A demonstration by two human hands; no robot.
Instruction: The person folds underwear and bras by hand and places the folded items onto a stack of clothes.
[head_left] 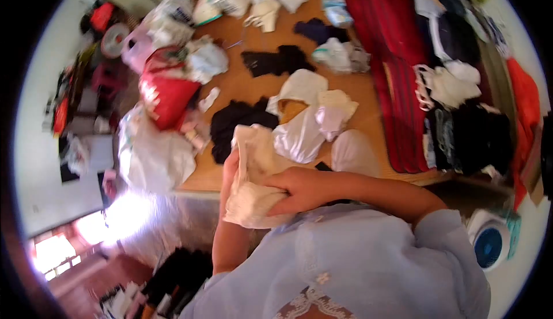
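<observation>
A cream cloth garment (252, 199), partly folded over, is held up close to my chest. My left hand (231, 166) grips its left side, with most of the fingers hidden behind the fabric. From the right, my right hand (296, 185) closes on the lower fold, thumb over the front. Just beyond the hands lie a crumpled black garment (233, 124), a shiny white garment (299, 136), a white cloth piece (305, 86) and a pale pinkish garment (334, 114).
The orange-brown mat (230, 91) bears dark clothes (277, 61) farther back. Plastic bags (152, 152) and a red bag (167, 91) line the left. Red folded bedding (394, 83) and clothing piles (469, 135) stand right. A small fan (488, 245) is at lower right.
</observation>
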